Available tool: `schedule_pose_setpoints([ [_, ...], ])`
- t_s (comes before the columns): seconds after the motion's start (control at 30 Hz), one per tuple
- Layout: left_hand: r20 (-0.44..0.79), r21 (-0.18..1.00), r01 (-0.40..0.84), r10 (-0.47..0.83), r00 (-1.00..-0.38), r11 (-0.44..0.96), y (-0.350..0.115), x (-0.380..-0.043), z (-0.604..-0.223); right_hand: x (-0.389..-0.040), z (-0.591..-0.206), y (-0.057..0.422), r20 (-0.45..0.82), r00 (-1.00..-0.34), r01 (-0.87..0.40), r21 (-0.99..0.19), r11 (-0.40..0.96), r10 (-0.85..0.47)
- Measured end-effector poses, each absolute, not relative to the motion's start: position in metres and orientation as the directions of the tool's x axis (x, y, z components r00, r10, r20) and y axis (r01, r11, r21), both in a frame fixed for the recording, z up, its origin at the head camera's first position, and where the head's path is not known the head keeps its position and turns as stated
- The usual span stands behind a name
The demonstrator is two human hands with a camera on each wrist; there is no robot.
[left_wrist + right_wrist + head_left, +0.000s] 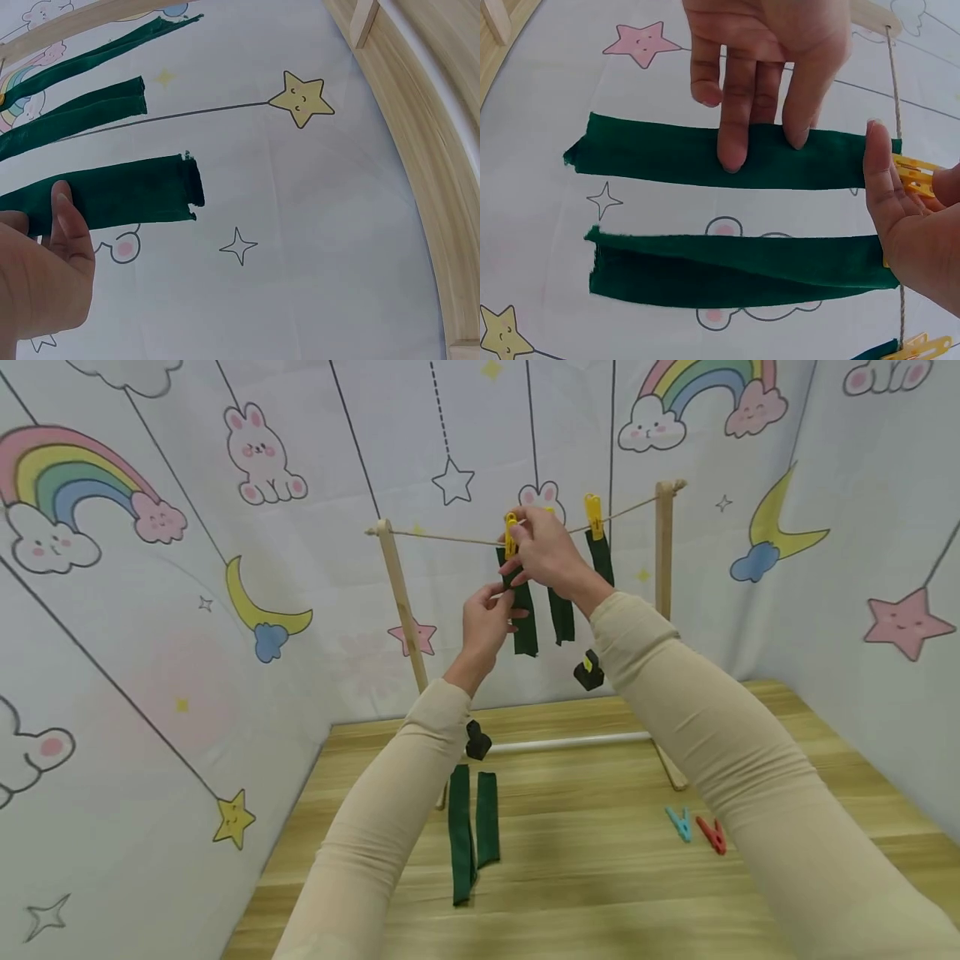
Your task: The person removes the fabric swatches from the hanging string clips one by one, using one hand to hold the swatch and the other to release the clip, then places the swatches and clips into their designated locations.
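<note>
A dark green cloth strip point(526, 631) hangs from a thin rope point(450, 537). At its top, my right hand point(551, 553) pinches a yellow clothespin point(511, 539), which sits at the rope, one finger lying against the cloth. Lower on the same strip, my left hand point(484, 625) holds the cloth between its fingers; the right wrist view shows some fingers in front of it and others behind. Beside it hangs a second green strip point(742, 270), its clip mostly hidden by my right hand. Farther right, another yellow clothespin point(593, 516) holds a third strip point(602, 560).
Wooden posts point(663, 552) carry the rope at both ends, with a white rod point(570, 743) low between them. On the wooden table point(585, 877) lie two green strips point(487, 818), a blue clothespin point(680, 824) and a red clothespin point(711, 835). Patterned cloth walls surround the table.
</note>
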State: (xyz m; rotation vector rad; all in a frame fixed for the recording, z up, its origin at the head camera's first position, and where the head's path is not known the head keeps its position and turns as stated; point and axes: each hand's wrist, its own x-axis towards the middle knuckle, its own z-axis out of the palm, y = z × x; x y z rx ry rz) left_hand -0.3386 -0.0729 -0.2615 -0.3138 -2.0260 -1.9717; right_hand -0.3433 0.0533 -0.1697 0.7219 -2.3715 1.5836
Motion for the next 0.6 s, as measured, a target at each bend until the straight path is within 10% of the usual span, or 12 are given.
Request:
schedule_pose_setpoints([
  [0.6, 0.355, 0.935, 0.354, -0.038, -0.934, 0.037, -0.075, -0.336, -0.258, -0.344, -0.177, 0.049, 0.681, -0.722, -0.676, -0.655, 0.338, -0.122],
])
